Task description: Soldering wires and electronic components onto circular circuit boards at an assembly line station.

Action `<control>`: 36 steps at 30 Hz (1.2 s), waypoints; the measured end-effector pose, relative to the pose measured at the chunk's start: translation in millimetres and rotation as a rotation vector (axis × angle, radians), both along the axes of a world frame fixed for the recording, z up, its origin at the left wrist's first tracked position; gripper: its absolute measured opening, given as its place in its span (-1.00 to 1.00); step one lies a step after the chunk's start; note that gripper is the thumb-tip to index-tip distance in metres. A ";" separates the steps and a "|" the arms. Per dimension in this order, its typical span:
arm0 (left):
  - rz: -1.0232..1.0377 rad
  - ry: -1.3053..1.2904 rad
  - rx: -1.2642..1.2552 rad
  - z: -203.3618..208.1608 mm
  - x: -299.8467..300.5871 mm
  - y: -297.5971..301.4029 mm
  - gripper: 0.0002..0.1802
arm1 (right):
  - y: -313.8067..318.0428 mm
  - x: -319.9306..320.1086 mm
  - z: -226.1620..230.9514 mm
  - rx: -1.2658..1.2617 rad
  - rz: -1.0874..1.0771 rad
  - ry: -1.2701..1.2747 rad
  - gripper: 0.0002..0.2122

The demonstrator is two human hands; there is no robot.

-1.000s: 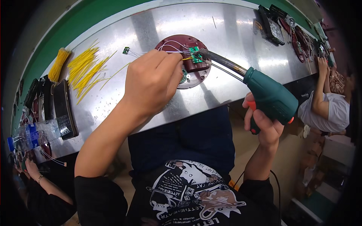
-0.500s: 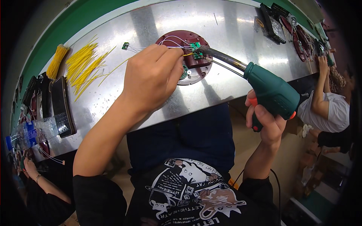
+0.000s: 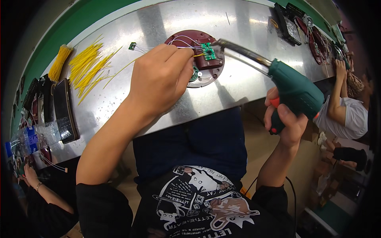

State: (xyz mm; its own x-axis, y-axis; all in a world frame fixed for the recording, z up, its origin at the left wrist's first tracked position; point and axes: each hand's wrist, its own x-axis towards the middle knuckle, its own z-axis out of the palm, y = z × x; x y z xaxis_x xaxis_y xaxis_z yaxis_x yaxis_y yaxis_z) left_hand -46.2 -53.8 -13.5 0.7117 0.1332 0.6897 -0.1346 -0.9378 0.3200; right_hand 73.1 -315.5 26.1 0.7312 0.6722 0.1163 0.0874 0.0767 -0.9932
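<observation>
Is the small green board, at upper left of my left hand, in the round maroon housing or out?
Out: the small board lies on the metal table, left of the housing, with bare metal showing between.

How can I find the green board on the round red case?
On the shiny table, find the round red case. The green board sits on it, just left of the tip of the soldering gun. It's the bigger rectangle; the tiny board lies off the case, farther left.

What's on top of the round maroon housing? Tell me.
On the housing: a green circuit board, white wires, a yellow wire and, partly seen, another green piece. The left hand covers its lower-left part, hiding whatever is there.
</observation>
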 end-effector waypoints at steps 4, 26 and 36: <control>0.003 0.023 0.000 -0.6 -0.3 -0.5 -0.91 | -4.4 0.1 -2.5 0.048 -0.022 -0.047 -0.48; 0.061 0.014 -0.029 5.5 -3.5 -2.9 -0.91 | -10.2 -1.3 0.9 -0.055 0.073 -0.078 -0.52; 0.053 -0.021 0.001 1.9 -0.5 -1.9 -0.93 | -8.0 2.2 0.9 -0.082 0.099 -0.034 -0.52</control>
